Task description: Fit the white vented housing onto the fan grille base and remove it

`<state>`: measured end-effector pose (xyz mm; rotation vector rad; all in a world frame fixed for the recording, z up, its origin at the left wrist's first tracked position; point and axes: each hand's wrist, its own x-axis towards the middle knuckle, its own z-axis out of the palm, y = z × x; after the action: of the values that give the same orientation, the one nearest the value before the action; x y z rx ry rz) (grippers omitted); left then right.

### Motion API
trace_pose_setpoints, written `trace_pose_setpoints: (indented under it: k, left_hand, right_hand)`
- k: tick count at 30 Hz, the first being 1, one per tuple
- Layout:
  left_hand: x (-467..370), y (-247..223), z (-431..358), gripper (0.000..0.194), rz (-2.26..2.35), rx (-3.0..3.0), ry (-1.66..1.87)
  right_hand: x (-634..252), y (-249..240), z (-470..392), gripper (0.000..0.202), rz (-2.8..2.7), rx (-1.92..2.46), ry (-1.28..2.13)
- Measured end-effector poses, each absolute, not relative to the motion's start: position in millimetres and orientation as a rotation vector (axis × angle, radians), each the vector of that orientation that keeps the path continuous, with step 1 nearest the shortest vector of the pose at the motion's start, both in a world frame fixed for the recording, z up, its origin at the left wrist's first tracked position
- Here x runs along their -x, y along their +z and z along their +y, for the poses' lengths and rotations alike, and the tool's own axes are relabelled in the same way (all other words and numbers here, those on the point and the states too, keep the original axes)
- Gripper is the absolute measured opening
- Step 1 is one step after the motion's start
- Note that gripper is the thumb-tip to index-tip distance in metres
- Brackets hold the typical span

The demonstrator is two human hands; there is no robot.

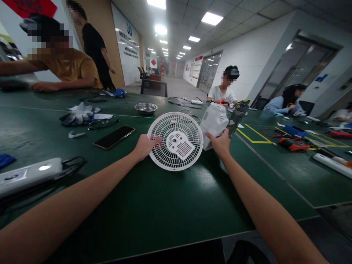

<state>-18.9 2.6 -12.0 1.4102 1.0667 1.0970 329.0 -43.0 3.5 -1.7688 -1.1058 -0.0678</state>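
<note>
My left hand (145,147) is closed on the left rim of a round white fan grille (180,145), thumb lying over the slats. The grille is tilted up above the green table (176,209), its slotted centre plate facing me. To its right, my right hand (221,142) grips the lower part of a white plastic housing (215,119) with vent slots near its top. The grille's right rim is close beside the housing; whether they touch I cannot tell. A thin cable (189,113) shows behind the grille.
Left of the grille are a phone (114,137), a metal bowl (146,108), gloves (79,114) and a white power strip (30,176). A bottle (237,116) stands right behind the housing. An orange multimeter (294,144) lies farther right. Several people are around the table.
</note>
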Motion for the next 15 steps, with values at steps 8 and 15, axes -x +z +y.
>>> trace_pose_setpoints:
  k: [8, 15]
  left_hand:
    - [22, -16, 6, 0.020, 1.043, -1.441, 1.079]
    - [19, -13, 3, 0.016, 1.070, -1.424, 1.106]
  right_hand:
    - [-375, 11, -47, 0.078, -0.946, 1.687, -0.234]
    - [-414, 1, -50, 0.082, -0.915, 1.750, -0.158]
